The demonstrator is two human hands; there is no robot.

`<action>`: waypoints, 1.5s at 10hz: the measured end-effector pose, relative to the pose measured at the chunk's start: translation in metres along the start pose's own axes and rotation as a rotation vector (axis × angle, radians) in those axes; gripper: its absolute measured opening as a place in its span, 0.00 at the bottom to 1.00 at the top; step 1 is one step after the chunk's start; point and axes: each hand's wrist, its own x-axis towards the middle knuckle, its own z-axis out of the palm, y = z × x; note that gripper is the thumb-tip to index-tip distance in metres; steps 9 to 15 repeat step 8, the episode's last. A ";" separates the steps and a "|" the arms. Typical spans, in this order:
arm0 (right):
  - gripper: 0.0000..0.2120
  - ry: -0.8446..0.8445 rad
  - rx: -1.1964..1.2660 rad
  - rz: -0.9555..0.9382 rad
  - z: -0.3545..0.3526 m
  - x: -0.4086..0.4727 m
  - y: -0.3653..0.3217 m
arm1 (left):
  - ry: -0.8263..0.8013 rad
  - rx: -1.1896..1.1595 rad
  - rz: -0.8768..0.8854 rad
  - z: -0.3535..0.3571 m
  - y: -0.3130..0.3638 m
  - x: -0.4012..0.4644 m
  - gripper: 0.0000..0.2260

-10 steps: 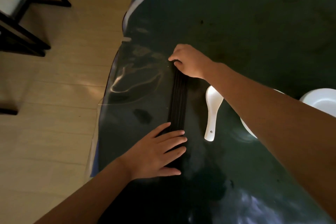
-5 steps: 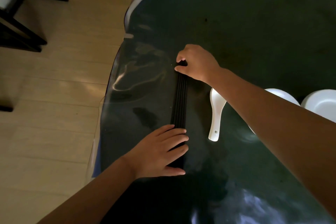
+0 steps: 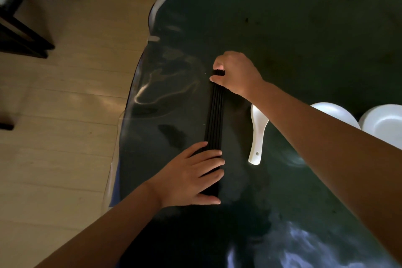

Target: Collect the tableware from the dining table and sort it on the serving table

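Head view: right hand (image 3: 237, 74) now pinches the far ends of the black chopsticks (image 3: 215, 119); flat left hand (image 3: 191, 177) presses them, squared for lifting.

text: none legible | labels: none | brands: none | numbers: none

A dark green table (image 3: 293, 35) carries everything. On it lie a bundle of black chopsticks (image 3: 214, 119), a white spoon (image 3: 257, 135) just beside them, and two white bowls (image 3: 387, 124) near the right edge.

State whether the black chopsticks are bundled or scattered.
Bundled: the chopsticks lie side by side, left hand and right hand at the ends.
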 end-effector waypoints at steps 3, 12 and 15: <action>0.15 -0.004 -0.039 -0.014 0.000 -0.001 0.000 | -0.033 0.033 0.031 -0.001 0.001 0.001 0.20; 0.13 -0.346 -0.034 0.133 -0.124 -0.099 0.003 | -0.479 -0.289 -0.718 -0.123 0.008 0.125 0.19; 0.13 -0.346 -0.034 0.133 -0.124 -0.099 0.003 | -0.479 -0.289 -0.718 -0.123 0.008 0.125 0.19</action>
